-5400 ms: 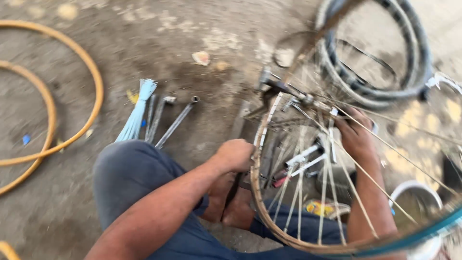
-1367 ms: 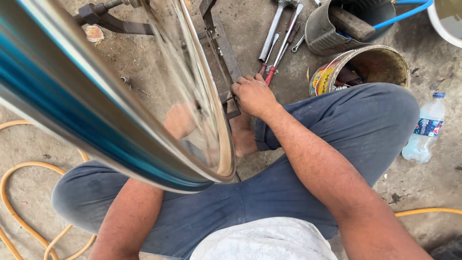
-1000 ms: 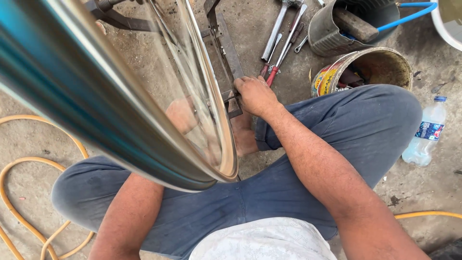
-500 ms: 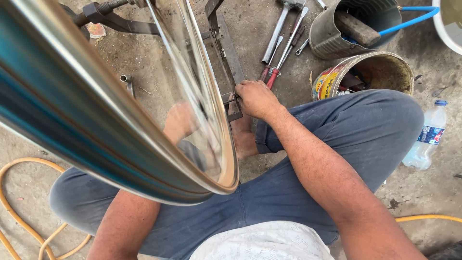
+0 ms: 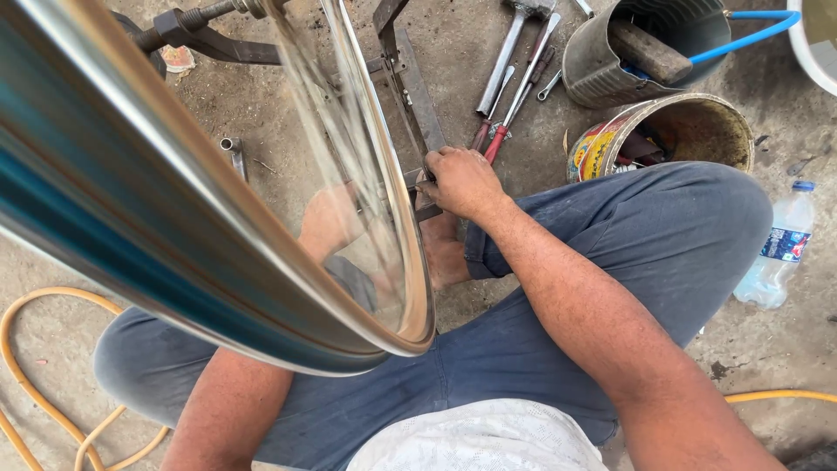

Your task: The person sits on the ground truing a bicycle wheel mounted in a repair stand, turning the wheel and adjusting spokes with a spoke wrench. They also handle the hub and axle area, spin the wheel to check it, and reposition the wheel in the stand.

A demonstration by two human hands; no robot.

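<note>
Glossy metal wheel rim (image 5: pixel 261 288); dull, perhaps rusty, steel stand (image 5: pixel 418 96).

A large bicycle wheel rim (image 5: pixel 218 262) fills the near left, the left hand (image 5: pixel 330 222) blurred behind its spokes, while the right hand (image 5: pixel 462 181) grips the metal stand (image 5: pixel 414 83), with pliers (image 5: pixel 501 131) and two buckets (image 5: pixel 697 131) far right.

On the dirt floor lay a yellow hose (image 5: pixel 35 307), a plastic water bottle (image 5: pixel 776 258) and loose hand tools (image 5: pixel 514 78) — beside two battered metal buckets (image 5: pixel 689 131).
</note>
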